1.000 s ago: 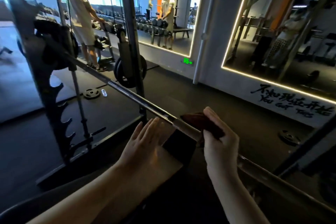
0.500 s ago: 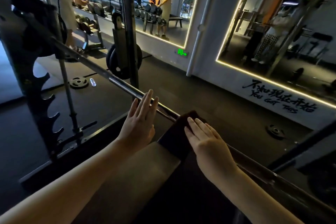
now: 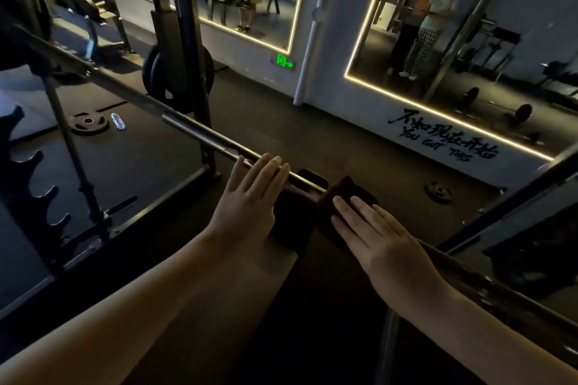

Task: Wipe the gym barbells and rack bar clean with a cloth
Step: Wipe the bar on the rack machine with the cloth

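A steel barbell [image 3: 200, 136] runs from the upper left down to the lower right across the rack. A dark cloth [image 3: 347, 194] is draped over the bar near the middle. My right hand [image 3: 381, 237] lies flat on the cloth with straight fingers, pressing it onto the bar. My left hand [image 3: 250, 200] is just left of the cloth, fingers straight, its fingertips touching the bare bar.
A black notched rack upright [image 3: 28, 172] stands at left, another post with hung plates [image 3: 178, 72] behind the bar. A loose weight plate [image 3: 88, 122] and a small bottle [image 3: 118, 121] lie on the floor left, another plate [image 3: 439, 191] right. A bench pad [image 3: 219, 291] sits beneath my arms.
My right hand went from gripping the cloth around the bar to lying flat on it. My left hand has moved forward and its fingertips now touch the bar. The view tilted down.
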